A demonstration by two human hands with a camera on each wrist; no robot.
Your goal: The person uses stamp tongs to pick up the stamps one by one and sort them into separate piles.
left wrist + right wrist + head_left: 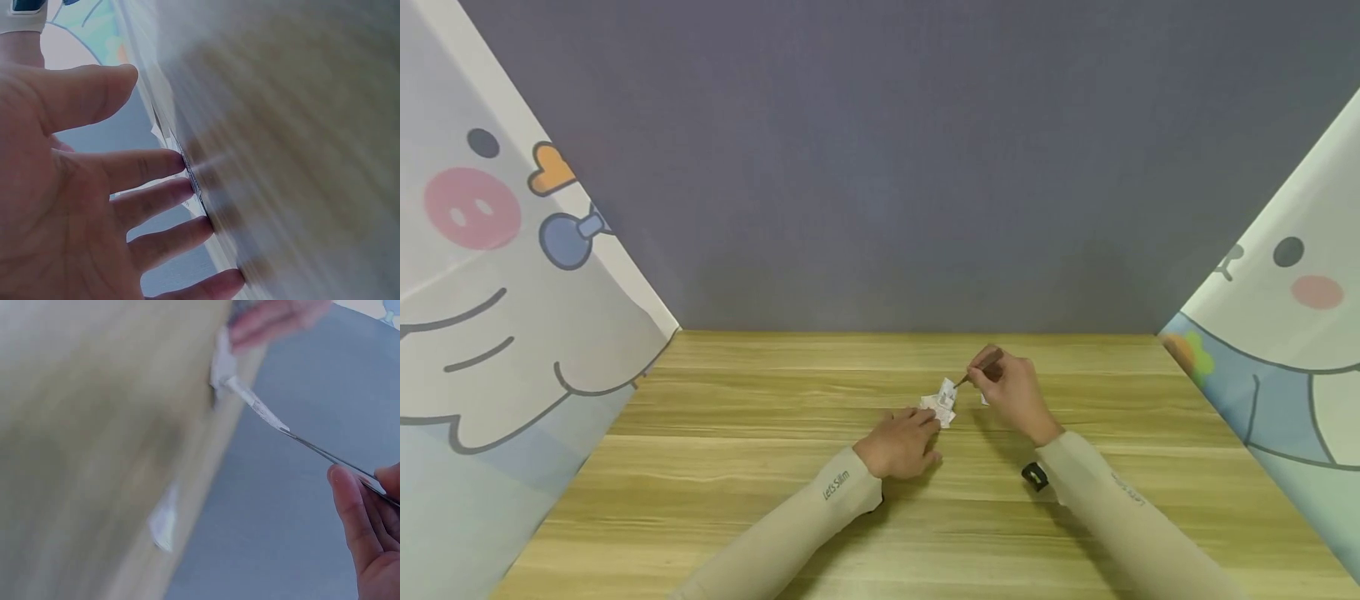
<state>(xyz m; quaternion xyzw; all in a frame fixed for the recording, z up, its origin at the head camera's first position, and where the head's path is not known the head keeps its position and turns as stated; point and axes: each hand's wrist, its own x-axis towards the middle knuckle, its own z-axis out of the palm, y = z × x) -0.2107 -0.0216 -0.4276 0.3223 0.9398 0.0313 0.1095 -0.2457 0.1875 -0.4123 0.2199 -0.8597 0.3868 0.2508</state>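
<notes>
Fingers [156,165] of my left hand [901,442] lie nearly straight and spread a little, their tips pressing on a small crumpled white paper piece [942,403] that lies flat on the wooden tabletop [737,467]. From the left wrist view I see the fingertips meeting the paper's thin edge where it rests on the wood; the thumb stands apart above them and touches nothing.

My right hand [1011,390] sits just beyond and to the right of the paper. Its thumb and fingers [350,512] are curled and pinch a thin pair of tweezers [325,453]. From the right wrist view I see the slim metal tips closed on a narrow white strip [253,403] that runs from the paper piece and lifts away from the tabletop. I cannot tell whether the strip is part of the paper or stuck on it.

A second small white scrap [164,520] lies on the wood near the right hand, apart from the main piece.

Both forearms wear beige sleeves [820,521]. Behind the tabletop stands a plain grey wall [895,167], with cartoon-printed curtains [497,317] hanging on each side.
</notes>
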